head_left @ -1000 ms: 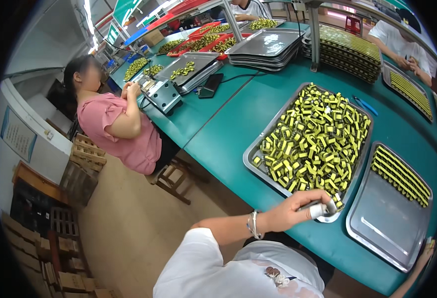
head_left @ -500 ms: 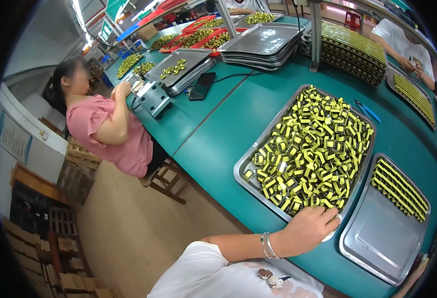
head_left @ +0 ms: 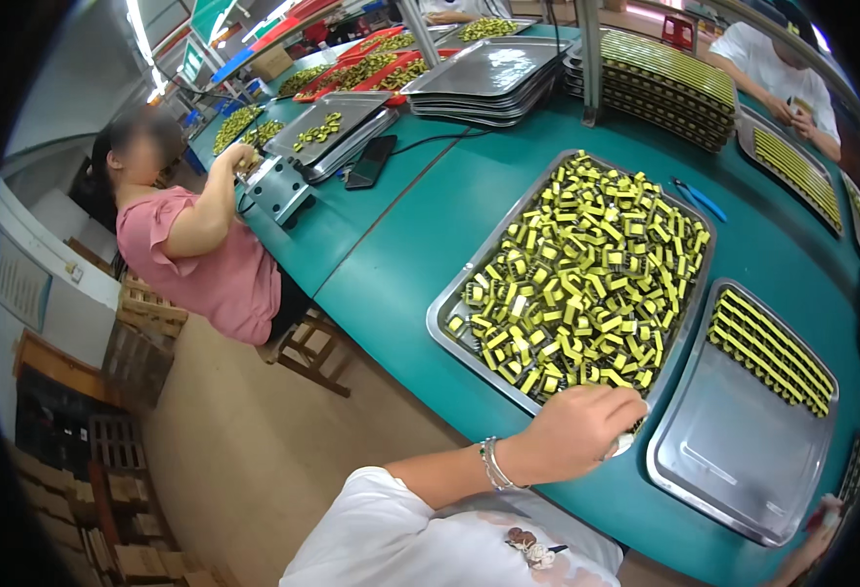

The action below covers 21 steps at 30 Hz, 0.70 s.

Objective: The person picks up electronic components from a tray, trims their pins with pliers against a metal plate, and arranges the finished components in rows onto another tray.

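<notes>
My left hand (head_left: 578,435), with a bracelet at the wrist, is closed at the near right corner of a metal tray (head_left: 449,311). Its fingers are pinched together, and a sliver of a small yellow-and-black component (head_left: 636,427) shows at the fingertips. Something white wraps around or lies by the thumb. Heaped loosely in that tray are many similar yellow-and-black parts (head_left: 586,264). To the right lies a second metal tray (head_left: 733,470), with neat rows of the parts (head_left: 772,347) at its far end. My right hand (head_left: 823,526) is at the lower right rim, blurred and partly cut off.
Blue-handled pliers (head_left: 701,200) lie beyond the heaped tray. Stacked trays (head_left: 488,83) stand at the back, with loaded trays (head_left: 655,93) right of a metal post (head_left: 589,59). One co-worker (head_left: 195,235) sits left by a metal fixture (head_left: 278,191); another (head_left: 782,78) works far right.
The whole view has shifted, so the table things sit farther left and slightly higher. My left hand stays closed by the tray corner. The left co-worker's forearm is raised more steeply.
</notes>
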### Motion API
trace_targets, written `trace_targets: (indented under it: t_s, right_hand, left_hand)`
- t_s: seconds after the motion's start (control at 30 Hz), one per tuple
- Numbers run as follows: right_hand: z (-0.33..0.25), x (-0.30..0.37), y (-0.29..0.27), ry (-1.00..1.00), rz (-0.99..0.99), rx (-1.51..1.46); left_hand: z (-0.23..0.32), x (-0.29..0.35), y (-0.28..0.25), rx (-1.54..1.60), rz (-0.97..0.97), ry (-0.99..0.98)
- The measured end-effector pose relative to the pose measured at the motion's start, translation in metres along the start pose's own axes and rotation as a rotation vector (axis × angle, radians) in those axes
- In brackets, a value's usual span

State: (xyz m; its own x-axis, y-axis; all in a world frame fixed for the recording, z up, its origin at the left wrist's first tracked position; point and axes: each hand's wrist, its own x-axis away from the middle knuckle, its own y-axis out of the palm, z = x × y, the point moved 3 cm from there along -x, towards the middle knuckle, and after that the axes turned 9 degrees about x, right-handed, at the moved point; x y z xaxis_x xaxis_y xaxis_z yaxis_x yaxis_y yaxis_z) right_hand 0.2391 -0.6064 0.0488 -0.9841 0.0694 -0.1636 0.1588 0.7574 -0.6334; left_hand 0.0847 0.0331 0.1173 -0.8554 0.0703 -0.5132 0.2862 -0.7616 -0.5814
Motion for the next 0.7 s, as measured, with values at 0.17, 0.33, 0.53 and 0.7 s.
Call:
trace_targets:
  t_s: [0.17, 0.33, 0.53, 0.7]
  right_hand:
    - [-0.232, 0.106, 0.177, -0.381, -0.158, -0.182]
    - [-0.348, 0.137, 0.255, -0.512, -0.409, -0.151]
    - [-0.364, 0.127, 0.271, -0.581, -0.282, -0.026]
    - [-0.357, 0.124, 0.259, -0.548, -0.257, -0.002]
  left_hand:
    - [0.002, -0.004, -0.015, 0.38, 0.029, -0.231]
    - [0.002, 0.001, 0.006, 1.073, 0.041, -0.558]
    - [-0.008, -0.007, 0.024, 1.475, 0.069, -0.7]
    - [0.001, -0.011, 0.032, 1.362, 0.03, -0.624]
